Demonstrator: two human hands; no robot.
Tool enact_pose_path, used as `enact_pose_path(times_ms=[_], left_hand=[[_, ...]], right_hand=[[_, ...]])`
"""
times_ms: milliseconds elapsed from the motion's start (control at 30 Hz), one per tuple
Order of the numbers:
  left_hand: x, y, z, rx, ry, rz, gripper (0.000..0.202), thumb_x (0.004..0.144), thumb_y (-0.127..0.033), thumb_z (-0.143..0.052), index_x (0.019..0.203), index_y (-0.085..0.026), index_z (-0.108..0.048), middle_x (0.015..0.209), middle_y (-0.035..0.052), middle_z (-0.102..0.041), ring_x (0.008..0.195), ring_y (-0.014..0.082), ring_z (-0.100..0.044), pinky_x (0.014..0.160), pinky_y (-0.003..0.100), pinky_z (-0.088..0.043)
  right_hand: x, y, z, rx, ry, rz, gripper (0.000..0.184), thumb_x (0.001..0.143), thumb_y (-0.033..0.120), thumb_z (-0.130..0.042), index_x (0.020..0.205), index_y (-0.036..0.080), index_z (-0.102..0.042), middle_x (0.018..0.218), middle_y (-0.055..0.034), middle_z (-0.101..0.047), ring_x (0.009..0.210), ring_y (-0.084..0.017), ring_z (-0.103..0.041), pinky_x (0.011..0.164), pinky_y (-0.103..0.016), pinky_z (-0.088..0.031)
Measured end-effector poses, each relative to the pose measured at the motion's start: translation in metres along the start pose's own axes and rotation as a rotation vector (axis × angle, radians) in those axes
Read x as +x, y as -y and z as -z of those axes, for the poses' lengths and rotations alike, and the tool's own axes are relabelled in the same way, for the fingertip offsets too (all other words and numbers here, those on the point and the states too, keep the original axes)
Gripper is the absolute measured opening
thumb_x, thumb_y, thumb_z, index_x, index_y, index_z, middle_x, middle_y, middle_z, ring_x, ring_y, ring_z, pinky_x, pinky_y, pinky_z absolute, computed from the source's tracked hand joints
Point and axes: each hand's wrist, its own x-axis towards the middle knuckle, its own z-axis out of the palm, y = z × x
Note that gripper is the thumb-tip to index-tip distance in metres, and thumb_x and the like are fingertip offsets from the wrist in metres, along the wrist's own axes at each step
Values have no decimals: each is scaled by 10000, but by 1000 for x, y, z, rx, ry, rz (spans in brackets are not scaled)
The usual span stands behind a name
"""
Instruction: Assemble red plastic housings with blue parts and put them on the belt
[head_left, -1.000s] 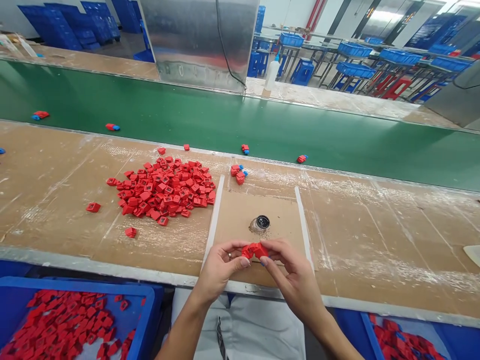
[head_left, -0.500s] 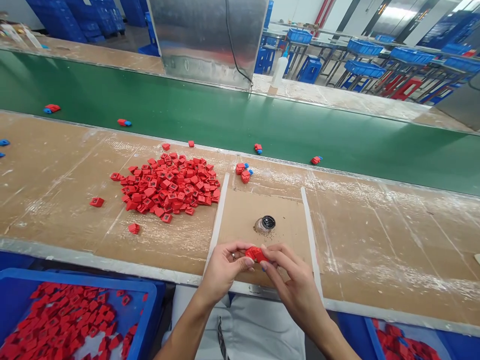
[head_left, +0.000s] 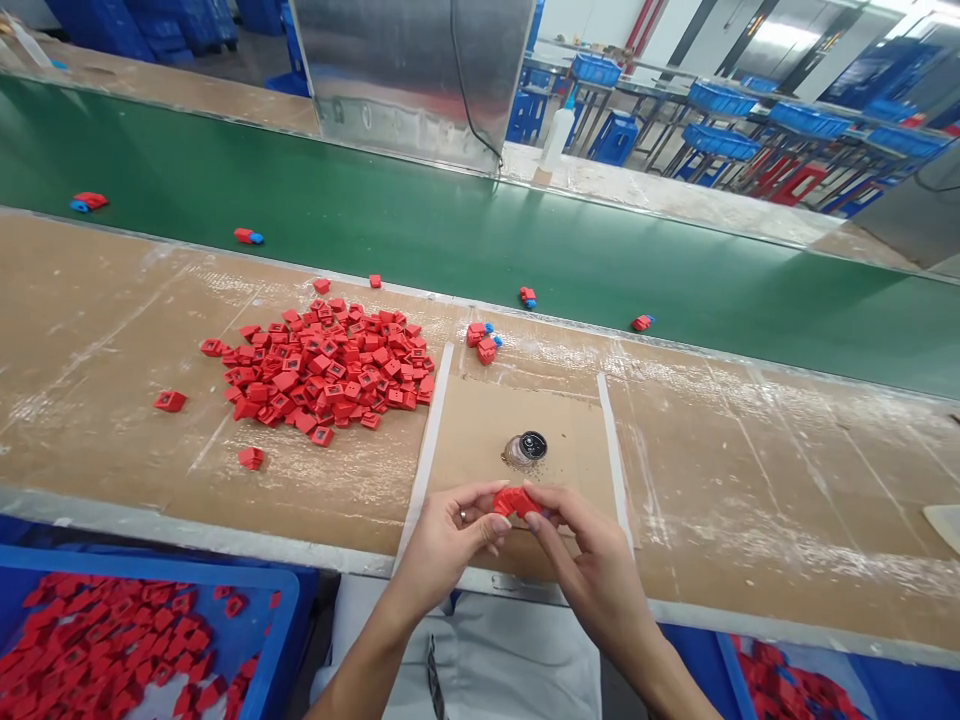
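Observation:
Between my two hands, just above the table's front edge, are red plastic parts [head_left: 514, 502] held together or touching; whether they are joined I cannot tell. My left hand [head_left: 444, 535] pinches the left side between thumb and fingers. The right side is pinched by my right hand [head_left: 589, 545]. Right beyond the fingers, a small round container with a black top [head_left: 533, 446] stands on a cardboard sheet [head_left: 480, 420]. To the left lies a big heap of red plastic parts [head_left: 330, 365].
A green conveyor belt [head_left: 420, 230] crosses behind the table, carrying several red-and-blue pieces [head_left: 528, 297]. Two more such pieces [head_left: 487, 349] lie near its edge. Blue bins of red parts stand at front left [head_left: 281, 640] and front right [head_left: 739, 675]. A white bottle [head_left: 556, 138] stands beyond.
My right fingers have closed further over the red parts, and the blue bit seen at their tips is now hidden. Pieces at the belt's right have shifted rightward; the view has moved slightly.

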Motion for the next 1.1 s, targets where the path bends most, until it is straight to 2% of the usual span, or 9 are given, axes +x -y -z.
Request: enact_pose_path(times_ms=[67, 167, 400, 600, 733, 833, 967, 1033, 1100], left_hand=[[1, -1, 2, 53, 41, 12, 450, 786, -401, -744, 1145, -135, -695, 681, 5, -638, 517, 81, -523, 469, 178, -405], [2, 0, 4, 100, 105, 13, 378, 839, -390, -690, 1118, -136, -693, 685, 1, -626, 482, 58, -497, 437, 160, -349], [0, 6, 6, 106, 153, 38, 305, 871, -384, -643, 1024, -123, -686, 665, 0, -602, 479, 73, -532, 433, 167, -428], [-1, 6, 7, 101, 160, 46, 317, 870, -394, -645, 1031, -122, -670, 689, 4, -610, 488, 83, -566, 436, 175, -475], [0, 7, 8, 119, 170, 47, 326, 869, -412, -644, 1015, -122, -670, 684, 1, -606, 489, 84, -560, 440, 180, -479], [3, 8, 10, 154, 163, 35, 379, 856, -457, -650, 1023, -118, -667, 683, 4, -606, 481, 84, -547, 435, 184, -465], [11, 2, 13, 242, 208, 64, 486, 782, -502, -722, 1063, -109, -670, 666, 6, -603, 472, 91, -535, 427, 189, -440], [14, -2, 15, 261, 220, 57, 549, 744, -508, -756, 1129, -128, -662, 714, 15, -613, 496, 98, -539, 428, 192, -436], [15, -5, 17, 239, 184, 12, 586, 736, -510, -763, 1198, -168, -645, 772, 24, -630, 522, 99, -534, 433, 187, -429]], right_hand=[[-1, 0, 0, -23, -30, 6, 217, 978, 258, -515, 1152, 217, -639, 1049, -85, -673, 834, -196, -639, 727, -307, -534], [-3, 1, -1, -3, -5, -3, 209, 984, 251, -505, 1140, 218, -642, 1028, -84, -663, 857, -197, -639, 731, -298, -533], [0, -1, -2, 62, 151, 13, 216, 1004, 210, -441, 985, 219, -655, 940, -61, -627, 898, -190, -624, 823, -287, -498], [10, -1, 4, 65, 266, 25, 215, 1005, 200, -423, 1015, 210, -637, 931, -58, -607, 848, -184, -597, 784, -290, -479], [13, 0, 6, 69, 266, 21, 214, 1001, 201, -428, 1020, 205, -641, 927, -63, -610, 847, -188, -589, 766, -291, -475], [5, 1, -2, 82, 194, -5, 208, 993, 189, -431, 991, 198, -640, 940, -67, -621, 863, -189, -598, 783, -293, -471], [-16, -1, -16, 139, -15, -106, 162, 973, 228, -474, 983, 197, -633, 893, -57, -658, 817, -198, -618, 722, -293, -483], [-31, -10, -6, 166, -161, -161, 187, 972, 283, -494, 1059, 208, -641, 939, -60, -683, 832, -206, -636, 723, -302, -499], [-57, -31, 22, 152, -373, -230, 243, 972, 347, -505, 1135, 218, -633, 1045, -74, -692, 925, -221, -649, 792, -326, -513]])
